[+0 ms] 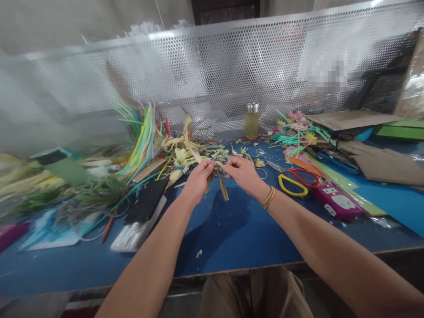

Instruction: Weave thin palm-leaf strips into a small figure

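Observation:
My left hand (199,179) and my right hand (243,173) are close together above the middle of the blue table. Both pinch a dry tan leaf strip (224,187), which looks like corn husk. Its ends hang below the fingers, and a short piece is stretched between the two hands. Just behind them lies a heap of pale dried leaf pieces (182,152). To the right of my right hand, a pair of scissors (294,187) with red and yellow handles rests on the table.
Left of my arms lie a black phone (146,202) and a bundle of coloured stems (145,137). A lidded bottle (251,123) stands by the perforated metal screen (228,66). At right are a magenta device (336,202), colourful fuzzy stems (298,137) and cardboard (391,161).

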A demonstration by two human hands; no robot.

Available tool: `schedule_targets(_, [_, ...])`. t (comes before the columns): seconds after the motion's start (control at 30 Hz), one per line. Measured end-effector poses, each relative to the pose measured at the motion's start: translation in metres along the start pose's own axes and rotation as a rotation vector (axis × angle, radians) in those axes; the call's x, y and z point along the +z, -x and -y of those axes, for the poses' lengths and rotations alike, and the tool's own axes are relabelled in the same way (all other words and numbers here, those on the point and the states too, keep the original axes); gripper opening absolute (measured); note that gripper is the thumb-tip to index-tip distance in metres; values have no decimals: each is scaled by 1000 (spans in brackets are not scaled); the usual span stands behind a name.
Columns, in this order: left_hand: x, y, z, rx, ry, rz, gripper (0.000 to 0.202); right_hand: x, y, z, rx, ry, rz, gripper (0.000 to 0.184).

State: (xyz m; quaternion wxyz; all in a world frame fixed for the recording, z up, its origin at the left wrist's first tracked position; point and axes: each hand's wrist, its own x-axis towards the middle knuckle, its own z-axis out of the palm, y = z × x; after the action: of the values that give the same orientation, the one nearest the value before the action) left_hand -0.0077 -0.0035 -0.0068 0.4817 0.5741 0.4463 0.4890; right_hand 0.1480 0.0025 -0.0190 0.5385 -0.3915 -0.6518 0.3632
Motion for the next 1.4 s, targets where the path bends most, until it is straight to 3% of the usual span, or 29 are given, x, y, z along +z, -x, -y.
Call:
schedule_targets(0.27, [-3,-4,6,62,-34,-19,19,1,0,-2,35,-25,51,15])
schedule_targets(0.5, [-1,0,0,60,-65,-59,22,-2,-2,0,-27,-31,59,17])
schedule_targets(0.87, [-2,-2,2,50,-45,-63,18,-8,1,14,-183,285,85,18])
schedule_targets(1.1, [-4,-2,1,99,-99,-14,14,-13,3,15,-212,579,98,19])
schedule_targets(1.4, [-9,-8,9,144,-163,53,19,-11,7,21,-389,827,69,22])
